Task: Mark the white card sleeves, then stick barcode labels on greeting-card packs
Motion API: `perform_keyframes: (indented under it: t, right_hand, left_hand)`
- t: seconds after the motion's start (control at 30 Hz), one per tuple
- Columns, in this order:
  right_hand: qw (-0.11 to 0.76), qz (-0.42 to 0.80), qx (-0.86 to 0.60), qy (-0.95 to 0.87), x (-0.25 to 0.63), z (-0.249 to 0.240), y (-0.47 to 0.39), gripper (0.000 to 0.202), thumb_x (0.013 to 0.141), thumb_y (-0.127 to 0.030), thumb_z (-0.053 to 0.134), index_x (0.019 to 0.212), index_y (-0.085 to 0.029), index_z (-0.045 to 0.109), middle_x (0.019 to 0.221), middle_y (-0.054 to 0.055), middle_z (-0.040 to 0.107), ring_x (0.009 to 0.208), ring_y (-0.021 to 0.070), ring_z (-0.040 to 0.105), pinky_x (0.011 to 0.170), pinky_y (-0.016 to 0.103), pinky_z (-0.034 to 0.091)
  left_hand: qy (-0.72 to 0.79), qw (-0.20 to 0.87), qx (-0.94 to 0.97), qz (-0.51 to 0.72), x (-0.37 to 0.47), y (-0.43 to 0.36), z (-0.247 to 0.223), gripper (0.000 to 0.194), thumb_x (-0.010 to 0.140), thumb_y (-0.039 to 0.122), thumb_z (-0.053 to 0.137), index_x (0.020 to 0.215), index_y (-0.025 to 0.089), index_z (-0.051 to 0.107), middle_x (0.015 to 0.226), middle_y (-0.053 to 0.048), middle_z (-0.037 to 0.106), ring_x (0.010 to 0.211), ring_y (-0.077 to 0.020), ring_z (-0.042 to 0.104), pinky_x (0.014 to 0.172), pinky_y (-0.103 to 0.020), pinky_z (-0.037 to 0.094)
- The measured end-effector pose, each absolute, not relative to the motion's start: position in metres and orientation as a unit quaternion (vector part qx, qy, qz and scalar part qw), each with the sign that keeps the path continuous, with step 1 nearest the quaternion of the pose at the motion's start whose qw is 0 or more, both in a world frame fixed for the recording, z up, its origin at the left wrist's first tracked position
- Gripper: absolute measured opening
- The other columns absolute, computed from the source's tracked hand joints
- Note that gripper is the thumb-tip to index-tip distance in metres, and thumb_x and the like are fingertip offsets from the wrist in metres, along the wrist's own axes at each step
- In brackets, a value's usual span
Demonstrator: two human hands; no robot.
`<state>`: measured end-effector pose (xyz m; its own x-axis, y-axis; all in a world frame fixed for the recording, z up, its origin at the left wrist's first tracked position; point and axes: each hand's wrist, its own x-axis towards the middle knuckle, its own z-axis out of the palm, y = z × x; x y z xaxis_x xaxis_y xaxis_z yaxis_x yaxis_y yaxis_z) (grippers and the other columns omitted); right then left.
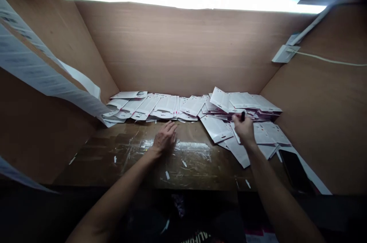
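Observation:
My left hand (165, 136) rests on the brown work surface (114, 143), palm down with its fingers stretched forward. Nothing shows in it, and its fingertips are close to a row of flat white packets (164, 105). Over the right-hand heap of white packets (216, 128), my right hand (244, 128) is closed around a short black object (243, 116). Only one end of that object sticks out of the fist, so I cannot tell its kind. Several packets have a small dark hanging slot near one end. Whether the right hand touches the packets is hard to see.
A black phone (296, 170) lies at the right edge. Long printed paper strips (51, 70) hang at the left. Wooden panels (183, 48) enclose the back and sides, under a bright lamp (183, 2). Small white scraps (167, 175) and clear tape (192, 147) are on the surface.

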<state>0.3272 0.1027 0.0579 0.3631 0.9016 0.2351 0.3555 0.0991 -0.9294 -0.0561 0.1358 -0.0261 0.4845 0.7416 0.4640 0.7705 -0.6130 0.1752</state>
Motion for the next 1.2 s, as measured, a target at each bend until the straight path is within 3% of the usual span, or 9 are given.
perform_keyframes:
  t: [0.07, 0.13, 0.2, 0.3, 0.5, 0.67, 0.97, 1.1, 1.2]
  right_hand:
    - [0.515, 0.231, -0.626, -0.538, 0.309, 0.035, 0.077, 0.028, 0.088, -0.049, 0.070, 0.080, -0.023, 0.064, 0.070, 0.007, 0.067, 0.064, 0.0211, 0.056, 0.063, 0.035, 0.043]
    - [0.418, 0.235, -0.622, -0.619, 0.282, 0.006, 0.047, 0.031, 0.093, -0.048, 0.064, 0.075, -0.023, 0.064, 0.066, 0.005, 0.066, 0.063, 0.0216, 0.056, 0.063, 0.034, 0.041]
    - [0.340, 0.238, -0.615, -0.671, 0.258, -0.018, 0.023, 0.030, 0.097, -0.043, 0.057, 0.076, -0.024, 0.063, 0.067, 0.004, 0.067, 0.063, 0.0221, 0.058, 0.062, 0.033, 0.039]
    - [0.305, 0.251, -0.602, -0.694, 0.236, -0.034, 0.005, 0.025, 0.097, -0.035, 0.054, 0.076, -0.025, 0.064, 0.071, 0.005, 0.071, 0.065, 0.0239, 0.063, 0.063, 0.034, 0.039]
    - [0.313, 0.280, -0.566, -0.709, 0.230, -0.031, -0.002, 0.023, 0.095, -0.031, 0.053, 0.075, -0.026, 0.062, 0.075, 0.007, 0.074, 0.069, 0.0265, 0.066, 0.065, 0.036, 0.044]
    - [0.305, 0.298, -0.558, -0.712, 0.236, -0.033, -0.018, 0.022, 0.096, -0.030, 0.051, 0.077, -0.026, 0.061, 0.077, 0.007, 0.074, 0.071, 0.0264, 0.067, 0.066, 0.036, 0.043]
    - [0.257, 0.317, -0.562, -0.720, 0.222, -0.024, -0.019, 0.026, 0.102, -0.035, 0.050, 0.087, -0.024, 0.069, 0.082, 0.007, 0.076, 0.074, 0.0278, 0.071, 0.067, 0.035, 0.042]
    - [0.230, 0.280, -0.556, -0.748, 0.209, -0.021, -0.024, 0.025, 0.105, -0.036, 0.051, 0.104, -0.023, 0.072, 0.099, 0.010, 0.079, 0.089, 0.0309, 0.074, 0.073, 0.036, 0.046]
    - [0.217, 0.216, -0.563, -0.767, 0.204, -0.024, -0.039, 0.025, 0.107, -0.037, 0.052, 0.117, -0.023, 0.070, 0.115, 0.013, 0.075, 0.089, 0.0292, 0.074, 0.070, 0.036, 0.047]
  left_hand:
    - [-0.467, 0.065, -0.854, -0.221, -0.058, 0.174, -0.024, 0.065, 0.093, 0.008, 0.053, 0.157, 0.019, 0.054, 0.165, -0.017, 0.050, 0.158, -0.0358, 0.040, 0.124, -0.058, 0.042]
    - [-0.501, 0.097, -0.839, -0.186, -0.065, 0.206, -0.022, 0.078, 0.087, 0.001, 0.052, 0.162, 0.020, 0.048, 0.173, -0.019, 0.036, 0.162, -0.0393, 0.029, 0.125, -0.063, 0.035]
    - [-0.506, 0.116, -0.841, -0.151, -0.074, 0.231, -0.020, 0.081, 0.085, -0.001, 0.051, 0.163, 0.019, 0.046, 0.175, -0.021, 0.032, 0.163, -0.0409, 0.026, 0.126, -0.066, 0.030]
    - [-0.444, 0.124, -0.881, -0.102, -0.084, 0.256, -0.019, 0.073, 0.089, 0.002, 0.048, 0.160, 0.020, 0.049, 0.170, -0.022, 0.040, 0.159, -0.0391, 0.036, 0.123, -0.066, 0.032]
    - [-0.394, 0.124, -0.908, -0.073, -0.083, 0.260, -0.026, 0.055, 0.099, 0.007, 0.038, 0.151, 0.015, 0.056, 0.151, -0.021, 0.060, 0.140, -0.0294, 0.058, 0.113, -0.050, 0.050]
    - [-0.364, 0.119, -0.921, -0.065, -0.097, 0.210, -0.029, 0.052, 0.102, 0.010, 0.038, 0.150, 0.016, 0.057, 0.151, -0.019, 0.061, 0.138, -0.0273, 0.059, 0.116, -0.047, 0.049]
    - [-0.350, 0.094, -0.931, -0.037, -0.082, 0.024, -0.045, 0.052, 0.105, 0.013, 0.042, 0.155, 0.015, 0.052, 0.156, -0.019, 0.059, 0.149, -0.0315, 0.053, 0.122, -0.048, 0.046]
    - [-0.317, 0.020, -0.947, -0.037, -0.082, 0.001, -0.029, 0.065, 0.105, 0.043, 0.057, 0.163, 0.017, 0.045, 0.170, -0.017, 0.043, 0.163, -0.0341, 0.029, 0.131, -0.049, 0.034]
    - [-0.500, 0.001, -0.864, -0.052, -0.131, 0.007, -0.016, 0.077, 0.101, 0.063, 0.056, 0.166, 0.023, 0.043, 0.177, -0.016, 0.030, 0.166, -0.0395, 0.018, 0.130, -0.062, 0.025]
